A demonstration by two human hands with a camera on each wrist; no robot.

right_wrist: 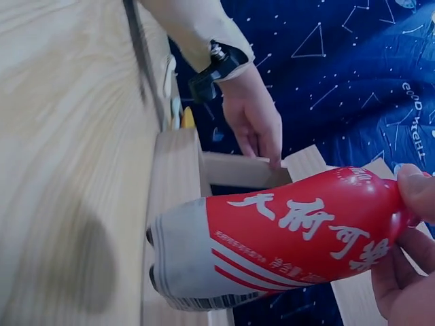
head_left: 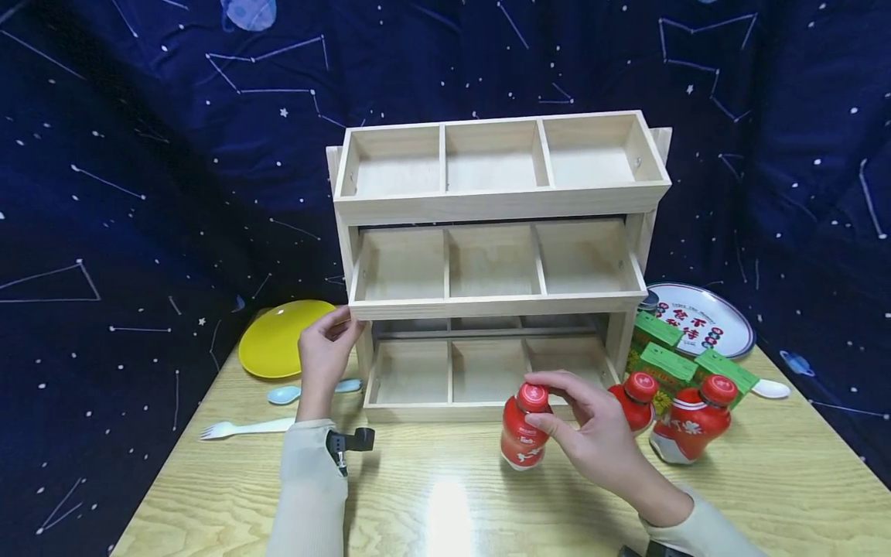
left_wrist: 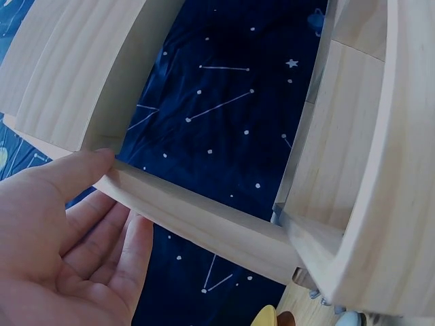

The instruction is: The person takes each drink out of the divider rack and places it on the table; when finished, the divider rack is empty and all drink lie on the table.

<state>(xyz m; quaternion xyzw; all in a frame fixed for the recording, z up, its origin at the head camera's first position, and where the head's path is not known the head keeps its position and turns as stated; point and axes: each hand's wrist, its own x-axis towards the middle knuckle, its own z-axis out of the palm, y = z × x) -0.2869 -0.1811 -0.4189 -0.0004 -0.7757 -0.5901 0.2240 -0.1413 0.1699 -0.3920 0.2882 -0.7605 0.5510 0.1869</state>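
My right hand (head_left: 592,433) pinches a small red soda bottle (head_left: 522,433) near its cap and neck. The bottle is in front of the lowest tier of a wooden three-tier rack (head_left: 501,205); in the right wrist view it lies across the picture with white lettering and a pale base. With thumb and fingers, my left hand (head_left: 324,356) grips the rack's left side post (left_wrist: 197,207), just beneath the middle tier. Each tier has three compartments, and those visible hold nothing. Two more red bottles (head_left: 692,422) stand right of my right hand.
Green boxes (head_left: 664,363), a white patterned plate (head_left: 724,313) and a white spoon (head_left: 771,389) lie right of the rack. On the left are a yellow plate (head_left: 278,340), a light blue spoon (head_left: 284,395) and a white fork (head_left: 240,428). A dark starry cloth (head_left: 174,193) hangs behind.
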